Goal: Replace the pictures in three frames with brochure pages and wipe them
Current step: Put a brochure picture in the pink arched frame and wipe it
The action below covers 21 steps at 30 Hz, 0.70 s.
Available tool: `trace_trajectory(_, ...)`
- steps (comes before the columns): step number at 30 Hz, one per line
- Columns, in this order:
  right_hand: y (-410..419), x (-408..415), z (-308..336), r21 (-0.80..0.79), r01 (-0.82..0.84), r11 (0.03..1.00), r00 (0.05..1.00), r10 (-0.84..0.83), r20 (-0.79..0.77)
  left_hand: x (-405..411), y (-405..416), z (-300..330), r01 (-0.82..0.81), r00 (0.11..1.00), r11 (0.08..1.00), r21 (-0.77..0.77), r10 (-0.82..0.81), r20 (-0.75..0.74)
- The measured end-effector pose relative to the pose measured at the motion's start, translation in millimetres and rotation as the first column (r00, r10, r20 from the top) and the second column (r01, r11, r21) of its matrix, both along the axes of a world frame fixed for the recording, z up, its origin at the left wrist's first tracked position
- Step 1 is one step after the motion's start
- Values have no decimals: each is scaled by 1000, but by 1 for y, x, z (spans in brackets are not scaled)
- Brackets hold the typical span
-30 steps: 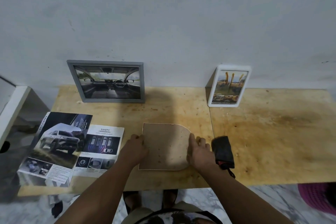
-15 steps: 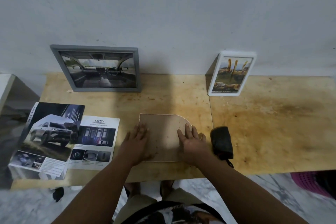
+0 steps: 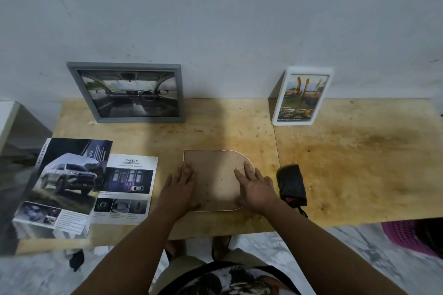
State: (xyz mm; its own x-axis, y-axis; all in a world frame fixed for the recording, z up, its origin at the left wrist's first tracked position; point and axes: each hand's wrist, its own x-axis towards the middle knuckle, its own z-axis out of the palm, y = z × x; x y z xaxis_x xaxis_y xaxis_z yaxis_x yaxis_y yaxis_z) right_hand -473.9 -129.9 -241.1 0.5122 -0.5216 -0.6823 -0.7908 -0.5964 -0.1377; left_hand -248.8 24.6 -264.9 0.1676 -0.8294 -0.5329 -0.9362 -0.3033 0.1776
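A frame with one rounded end lies face down (image 3: pixel 215 175) on the wooden table (image 3: pixel 347 165), its brown back up. My left hand (image 3: pixel 182 187) lies flat on its left edge with fingers spread. My right hand (image 3: pixel 255 187) presses flat on its right, rounded side. A grey frame (image 3: pixel 129 92) with a car-interior picture leans on the wall at back left. A white frame (image 3: pixel 302 96) with a yellow-toned picture stands at back right. A car brochure (image 3: pixel 64 187) and a loose "SAFETY" page (image 3: pixel 127 187) lie at the left. A dark cloth (image 3: pixel 292 184) sits just right of my right hand.
A pink basket (image 3: pixel 407 237) stands on the marble floor beyond the table's front right edge. A white ledge (image 3: pixel 7 117) is at the far left. The wall runs close behind the table.
Both hands went from curled at the frame's sides to lying flat on its back with fingers spread. The view shifted slightly; the frame stayed in place.
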Motion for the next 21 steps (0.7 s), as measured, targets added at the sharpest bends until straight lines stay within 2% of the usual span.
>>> trace_trajectory(3,-2,-6,2,-49,-15,999,999,16,33,4,7,0,23,999,1000,-18,-24,-27)
trace_trajectory(7,3,-14,-1,-59,55,997,997,-52,54,11,24,-1,51,998,998,-25,-52,-22)
trace_trajectory(16,1,-11,-5,-61,66,996,997,-63,48,7,29,2,-151,988,988,3,151,-11)
trace_trajectory(21,0,-8,-1,-88,64,994,995,-58,76,6,27,5,-146,988,989,-27,147,50)
